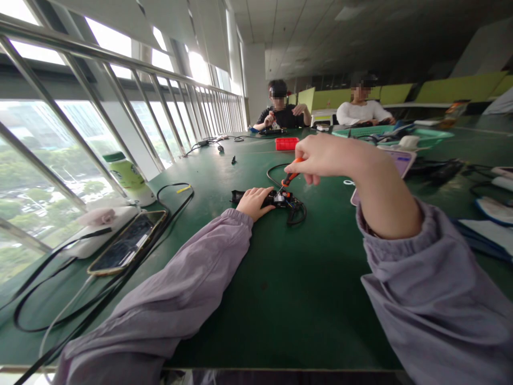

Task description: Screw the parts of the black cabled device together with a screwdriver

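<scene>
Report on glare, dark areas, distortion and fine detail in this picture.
Head view: glare whites out part of the windows; the ceiling darkens toward upper right; wide-angle stretch enlarges the right sleeve; the right hand and screwdriver read clearly, but the black device's small parts are too soft to separate.

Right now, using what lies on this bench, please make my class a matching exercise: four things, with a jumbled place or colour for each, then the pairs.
Things
1. Screwdriver
2. Black device
3. Bottle
4. Small box

Place or colour
A. Beside the railing
B. Under the left grip
C. Red all over
D. In the right grip

Pairs: 1-D, 2-B, 3-A, 4-C
</scene>
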